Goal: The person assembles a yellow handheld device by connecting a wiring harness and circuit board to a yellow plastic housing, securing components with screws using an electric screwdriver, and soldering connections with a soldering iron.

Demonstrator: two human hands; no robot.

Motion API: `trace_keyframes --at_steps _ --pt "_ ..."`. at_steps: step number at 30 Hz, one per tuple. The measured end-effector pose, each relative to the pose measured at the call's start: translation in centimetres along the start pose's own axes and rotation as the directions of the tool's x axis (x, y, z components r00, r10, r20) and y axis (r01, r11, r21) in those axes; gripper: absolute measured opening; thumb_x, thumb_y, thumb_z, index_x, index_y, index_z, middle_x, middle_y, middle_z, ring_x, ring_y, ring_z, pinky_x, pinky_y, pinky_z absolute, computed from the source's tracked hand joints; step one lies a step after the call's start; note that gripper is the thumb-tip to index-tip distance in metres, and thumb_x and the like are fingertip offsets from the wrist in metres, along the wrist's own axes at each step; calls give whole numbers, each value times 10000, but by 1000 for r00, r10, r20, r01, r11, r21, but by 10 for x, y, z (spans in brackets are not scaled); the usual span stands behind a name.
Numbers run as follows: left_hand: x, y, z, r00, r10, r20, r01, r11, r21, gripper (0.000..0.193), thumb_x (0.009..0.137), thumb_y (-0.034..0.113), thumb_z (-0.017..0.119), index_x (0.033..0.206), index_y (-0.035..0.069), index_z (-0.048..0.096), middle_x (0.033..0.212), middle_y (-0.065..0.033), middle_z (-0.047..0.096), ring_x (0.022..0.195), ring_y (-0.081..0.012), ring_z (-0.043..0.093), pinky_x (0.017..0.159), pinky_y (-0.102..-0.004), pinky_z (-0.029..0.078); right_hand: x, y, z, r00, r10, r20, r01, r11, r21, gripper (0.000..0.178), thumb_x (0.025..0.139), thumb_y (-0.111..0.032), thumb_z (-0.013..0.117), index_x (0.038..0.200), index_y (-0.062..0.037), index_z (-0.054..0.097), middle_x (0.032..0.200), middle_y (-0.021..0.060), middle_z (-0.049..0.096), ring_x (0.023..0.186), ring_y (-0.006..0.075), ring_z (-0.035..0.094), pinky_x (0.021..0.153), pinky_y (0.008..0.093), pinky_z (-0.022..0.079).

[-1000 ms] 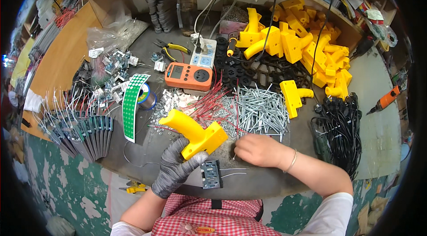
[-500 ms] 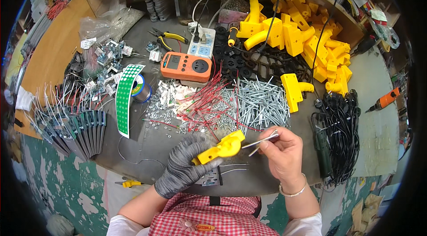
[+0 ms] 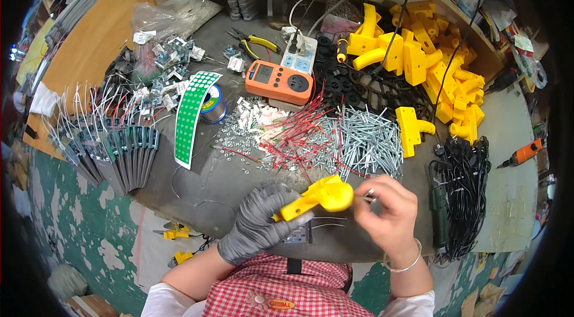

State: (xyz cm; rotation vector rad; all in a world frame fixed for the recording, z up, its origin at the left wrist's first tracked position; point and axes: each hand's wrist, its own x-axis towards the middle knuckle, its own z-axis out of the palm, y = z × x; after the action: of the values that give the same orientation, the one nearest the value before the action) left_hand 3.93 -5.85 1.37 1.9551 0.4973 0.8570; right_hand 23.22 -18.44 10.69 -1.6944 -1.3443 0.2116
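Observation:
My left hand [image 3: 260,219], in a grey glove, is closed around a yellow plastic housing [image 3: 326,196] over the table's front part. The housing is tilted, its rounded end toward the right. Long silver screws [image 3: 369,197] are pinched in my bare right hand [image 3: 391,212], just at the housing's right end. Whether a screw tip has entered a hole there is hidden. Below the housing lies a small flat metal part [image 3: 297,234] with white wires, partly covered by my left hand. A pile of long screws [image 3: 369,141] lies beyond my hands.
Yellow housings [image 3: 412,57] are heaped at the back right, with one [image 3: 411,132] nearer. Black cables [image 3: 466,197] and a dark green tool [image 3: 439,212] lie right. An orange meter [image 3: 278,82], red wires [image 3: 302,132], a green sticker sheet [image 3: 194,117] and wired grey parts [image 3: 122,152] are also about.
My right hand has brought the screws up against the housing's right end. The housing has turned in my left hand, its rounded side now showing. The whole view has shifted.

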Motion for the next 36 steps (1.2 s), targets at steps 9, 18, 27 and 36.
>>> trace_keyframes --at_steps 9,18,27,36 --pt "7 22 13 986 -162 45 164 986 -39 477 721 143 894 1126 47 662 1079 -133 680 975 -295 681 858 -391 547 -12 -7 -7 985 169 16 -169 961 217 145 782 68 774 919 46 731 905 121 729 750 159 697 643 256 556" --pt "10 19 23 971 232 -60 -223 966 130 427 724 162 796 1098 21 649 967 -151 637 908 -351 626 803 -451 520 -11 -16 23 990 -133 51 132 991 19 221 770 2 831 954 29 711 914 131 722 747 211 708 687 291 579" --pt "33 35 4 966 -31 258 24 999 31 476 798 249 791 1198 52 624 975 -167 627 901 -360 621 785 -453 511 -4 -32 -3 766 -555 324 596 424 -682 202 800 -191 691 985 -120 652 1061 54 668 1051 240 636 1061 470 444" --pt "-1 18 19 868 119 483 -337 854 395 899 777 618 735 1426 66 448 1380 -214 458 1247 -423 450 1009 -562 422 -23 58 -88 798 395 455 -74 813 -577 262 851 -194 726 1004 -44 576 947 168 658 959 337 665 816 446 523"
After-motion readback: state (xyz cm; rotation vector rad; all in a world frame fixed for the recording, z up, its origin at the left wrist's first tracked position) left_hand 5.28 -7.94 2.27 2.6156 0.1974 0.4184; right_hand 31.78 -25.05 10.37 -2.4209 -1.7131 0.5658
